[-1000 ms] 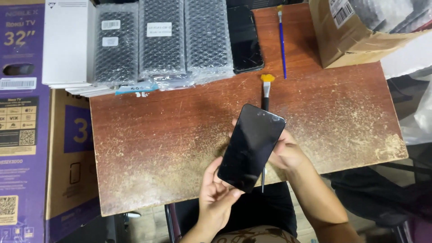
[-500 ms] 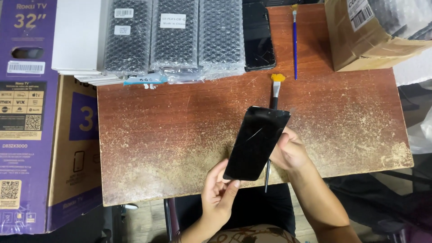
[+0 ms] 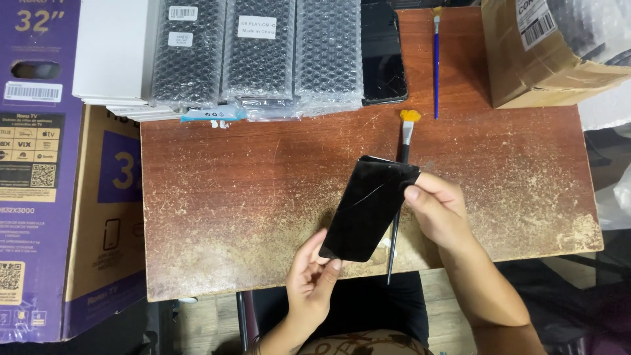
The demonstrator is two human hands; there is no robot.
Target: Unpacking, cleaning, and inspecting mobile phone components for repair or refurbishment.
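Both hands hold a black phone screen (image 3: 368, 209) tilted above the near edge of a worn red-brown table (image 3: 230, 197). Left hand (image 3: 314, 273) pinches its lower corner; right hand (image 3: 439, 209) grips the upper right corner, thumb on the glass. A thin scratch crosses the screen. Beneath it lies a paintbrush (image 3: 402, 177) with yellow bristles. A blue brush (image 3: 436, 62) lies farther back. Bubble-wrapped packs (image 3: 256, 52) line the far edge; a cardboard box (image 3: 545, 59) sits on the far right corner.

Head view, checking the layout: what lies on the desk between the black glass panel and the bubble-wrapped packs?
Only bare, worn desk top lies between the black glass panel and the bubble-wrapped packs, seen in the head view.
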